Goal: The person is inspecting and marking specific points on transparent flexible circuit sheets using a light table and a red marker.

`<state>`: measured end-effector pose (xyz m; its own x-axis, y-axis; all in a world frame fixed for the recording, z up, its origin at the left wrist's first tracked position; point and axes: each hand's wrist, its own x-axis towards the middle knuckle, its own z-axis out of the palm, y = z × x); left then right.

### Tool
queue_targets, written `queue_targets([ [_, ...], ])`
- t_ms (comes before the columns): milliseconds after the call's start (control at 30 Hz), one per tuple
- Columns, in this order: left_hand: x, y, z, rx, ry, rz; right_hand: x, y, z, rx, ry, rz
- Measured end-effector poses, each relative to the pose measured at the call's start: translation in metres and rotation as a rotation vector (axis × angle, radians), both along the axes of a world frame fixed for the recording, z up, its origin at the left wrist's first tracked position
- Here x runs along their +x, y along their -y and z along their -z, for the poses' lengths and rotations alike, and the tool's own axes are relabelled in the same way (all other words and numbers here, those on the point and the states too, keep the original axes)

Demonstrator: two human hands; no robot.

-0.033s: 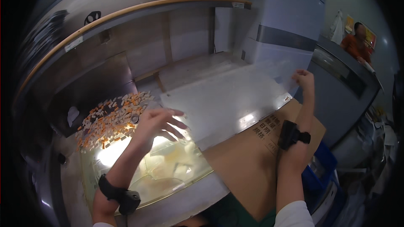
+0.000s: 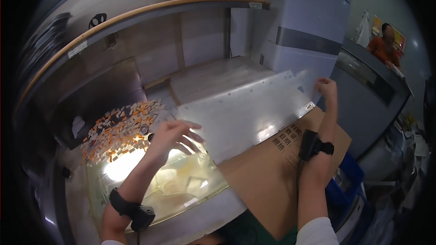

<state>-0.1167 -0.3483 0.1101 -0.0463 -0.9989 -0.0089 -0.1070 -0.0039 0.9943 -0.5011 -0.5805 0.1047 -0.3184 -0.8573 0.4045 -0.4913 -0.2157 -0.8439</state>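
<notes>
Head view: which way does the translucent grey, plastic-looking sheet (image 2: 240, 115) point?

Its long axis runs from lower left to upper right, between the bare left hand (image 2: 171, 139) and the bare right hand (image 2: 328, 88).

How many of each?

One sheet, one flat brown cardboard piece (image 2: 259, 179) beside it, two hands.

Its look?

Glossy, with glare near the lower edge, small dark spots along the upper.

The grip?

Left fingers parted and bent, right fingers bunched; I can't tell whether either grasps it.
</notes>
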Motion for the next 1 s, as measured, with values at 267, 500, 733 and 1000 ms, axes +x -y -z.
queue_targets([
  [267, -0.017, 0.041, 0.056, 0.359, 0.325, -0.007, -0.011, 0.029, 0.06, 0.246, -0.186, 0.146],
  [500, -0.016, 0.051, 0.061, 0.388, 0.329, -0.052, -0.014, 0.036, 0.071, 0.317, -0.301, 0.241],
  [733, -0.011, 0.055, 0.065, 0.397, 0.373, -0.026, -0.004, 0.028, 0.065, 0.364, -0.315, 0.263],
  [1000, -0.01, 0.056, 0.062, 0.405, 0.414, -0.011, -0.005, 0.034, 0.07, 0.406, -0.361, 0.303],
])
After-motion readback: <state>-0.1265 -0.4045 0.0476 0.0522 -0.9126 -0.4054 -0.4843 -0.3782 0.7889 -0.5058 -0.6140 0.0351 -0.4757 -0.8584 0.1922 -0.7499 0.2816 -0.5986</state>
